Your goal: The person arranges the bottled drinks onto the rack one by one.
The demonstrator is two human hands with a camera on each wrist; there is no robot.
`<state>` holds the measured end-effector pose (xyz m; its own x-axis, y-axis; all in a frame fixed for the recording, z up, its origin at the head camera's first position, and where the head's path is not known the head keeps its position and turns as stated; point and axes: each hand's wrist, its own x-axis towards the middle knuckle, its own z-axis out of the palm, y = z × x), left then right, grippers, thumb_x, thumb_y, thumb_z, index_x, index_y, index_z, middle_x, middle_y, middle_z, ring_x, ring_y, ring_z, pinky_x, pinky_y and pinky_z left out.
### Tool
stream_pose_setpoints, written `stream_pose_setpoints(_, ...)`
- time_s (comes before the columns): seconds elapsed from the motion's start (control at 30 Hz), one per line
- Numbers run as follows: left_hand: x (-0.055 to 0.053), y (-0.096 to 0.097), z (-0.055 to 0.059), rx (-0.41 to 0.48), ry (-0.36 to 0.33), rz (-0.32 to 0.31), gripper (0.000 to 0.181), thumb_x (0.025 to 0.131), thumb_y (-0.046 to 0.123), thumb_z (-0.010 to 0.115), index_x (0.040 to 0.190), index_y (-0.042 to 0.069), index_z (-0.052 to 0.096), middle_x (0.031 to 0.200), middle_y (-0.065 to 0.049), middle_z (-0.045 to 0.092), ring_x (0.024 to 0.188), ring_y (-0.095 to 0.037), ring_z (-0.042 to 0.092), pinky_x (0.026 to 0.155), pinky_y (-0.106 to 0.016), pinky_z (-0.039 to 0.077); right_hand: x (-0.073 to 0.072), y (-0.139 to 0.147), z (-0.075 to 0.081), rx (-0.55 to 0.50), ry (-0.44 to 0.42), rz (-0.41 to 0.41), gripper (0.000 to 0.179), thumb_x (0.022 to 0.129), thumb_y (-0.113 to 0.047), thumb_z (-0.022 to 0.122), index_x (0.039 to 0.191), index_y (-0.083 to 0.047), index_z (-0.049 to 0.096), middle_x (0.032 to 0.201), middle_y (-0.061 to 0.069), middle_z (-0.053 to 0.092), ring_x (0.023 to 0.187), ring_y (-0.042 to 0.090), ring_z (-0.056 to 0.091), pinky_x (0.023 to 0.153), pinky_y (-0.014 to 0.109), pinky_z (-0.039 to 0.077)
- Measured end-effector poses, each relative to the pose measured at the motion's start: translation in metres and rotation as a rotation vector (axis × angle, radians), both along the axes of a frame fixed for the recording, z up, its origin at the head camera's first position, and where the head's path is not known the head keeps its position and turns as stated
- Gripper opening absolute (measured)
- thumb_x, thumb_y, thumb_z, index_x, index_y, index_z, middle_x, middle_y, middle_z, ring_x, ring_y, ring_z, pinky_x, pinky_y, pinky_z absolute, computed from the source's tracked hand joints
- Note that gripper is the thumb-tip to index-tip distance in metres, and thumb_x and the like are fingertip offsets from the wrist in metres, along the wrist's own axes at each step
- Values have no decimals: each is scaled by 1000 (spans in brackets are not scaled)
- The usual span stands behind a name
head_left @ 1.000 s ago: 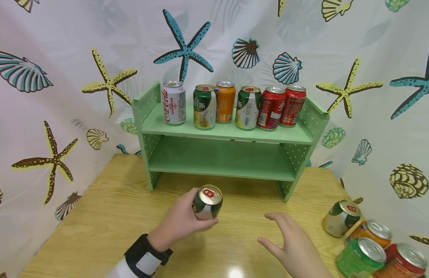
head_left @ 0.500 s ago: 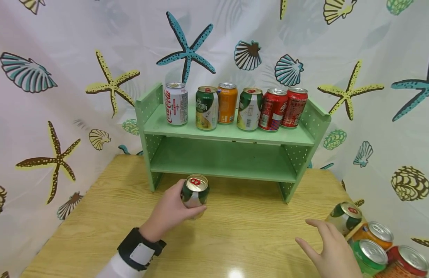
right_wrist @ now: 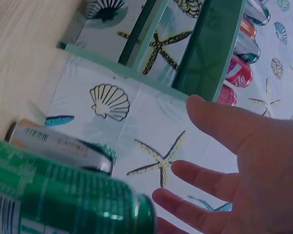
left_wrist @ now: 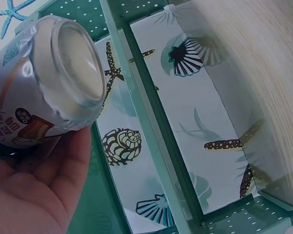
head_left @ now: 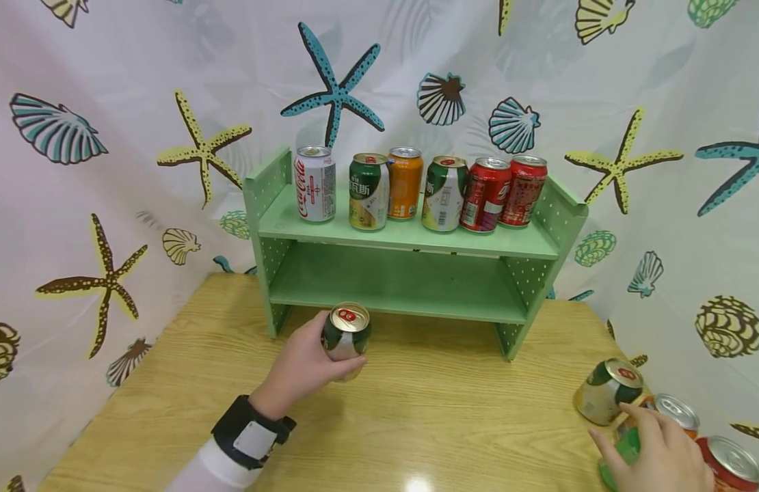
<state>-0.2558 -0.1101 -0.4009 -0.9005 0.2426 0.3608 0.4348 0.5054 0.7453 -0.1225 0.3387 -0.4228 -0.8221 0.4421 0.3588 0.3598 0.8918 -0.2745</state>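
My left hand (head_left: 301, 369) grips a dark green and white can (head_left: 346, 342) with a gold lid and red tab, held in front of the shelf. In the left wrist view its bare base (left_wrist: 80, 63) faces the camera and the fingers curl under its side. At the lower right, my right hand (head_left: 659, 451) hovers by a bright green can (right_wrist: 63, 190), thumb and fingers spread apart. A gap shows between the fingers and that can in the right wrist view. Beside it stand a green and white can (head_left: 601, 396), an orange can (head_left: 690, 429) and a red can (head_left: 724, 471).
A pale green two-tier shelf (head_left: 410, 242) stands at the back of the wooden table (head_left: 441, 396). Several cans line its top, among them a white Coca-Cola can (head_left: 316, 184) and an orange can (head_left: 405, 184). A curtain (head_left: 139, 55) with sea patterns hangs behind and at both sides.
My right hand has moved right, from the middle of the table to the cans at the lower right. The left hand has shifted slightly left and up with its can.
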Motion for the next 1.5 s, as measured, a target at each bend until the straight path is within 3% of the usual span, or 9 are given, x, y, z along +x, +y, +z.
stream_pose_setpoints(0.2,1,-1,0,-5,13,6,71,76,33,93,134,12,58,125,-3,70,109,-18,69,96,-43,57,3,10,-10,14,-19,-66,62,82,-35,87,127,-3,60,138,33,49,122,58,44,100,75,37)
stream_pose_setpoints(0.43,-3,-2,-3,-20,18,10,71,76,35,93,133,13,57,123,-2,70,108,-16,69,95,-41,57,4,14,-23,-11,66,-75,58,82,-24,87,126,0,58,141,36,44,128,61,39,107,76,31)
stream_pose_setpoints(0.5,-3,-2,-3,-18,17,9,71,76,34,93,133,13,57,124,-2,70,109,-16,68,95,-41,56,5,16,-27,-30,107,-69,59,91,-41,79,126,2,57,141,37,43,128,61,38,110,75,28)
stream_pose_setpoints(0.6,-4,-2,-3,-12,13,6,72,76,33,93,135,14,57,125,-2,70,111,-17,68,97,-42,56,6,19,-34,-62,143,-76,60,93,-43,75,128,1,56,141,37,42,130,60,36,113,73,24)
stream_pose_setpoints(0.67,-5,-2,-3,-8,16,2,73,76,33,93,137,13,56,126,-2,70,112,-18,68,98,-43,56,6,21,-37,-78,126,-89,62,93,-44,75,131,1,54,142,37,40,131,60,35,115,71,23)
stream_pose_setpoints(0.77,-6,-1,-2,-3,16,-3,74,76,32,93,138,14,56,127,-2,70,112,-18,68,98,-43,56,4,25,-38,-102,30,-126,68,87,-26,83,139,0,49,147,38,35,136,60,30,118,70,20)
stream_pose_setpoints(0.87,-7,-1,-2,-2,12,-4,74,77,32,93,138,15,56,128,-2,69,113,-18,68,99,-43,55,3,28,-40,-123,-17,-136,75,88,-28,81,146,1,43,149,39,31,137,61,28,119,70,18)
stream_pose_setpoints(1.23,-11,-1,-3,-15,-2,23,73,77,33,92,138,13,56,127,-4,70,112,-20,68,98,-45,56,1,26,-41,-151,41,-139,74,88,-25,81,147,0,44,139,40,36,126,63,33,105,72,30)
stream_pose_setpoints(1.5,-23,-7,-7,-17,8,42,72,80,36,91,138,14,56,127,-4,70,113,-20,68,100,-44,55,0,26,-43,-155,32,-137,78,85,-22,83,148,-1,42,135,40,36,121,62,36,99,73,32)
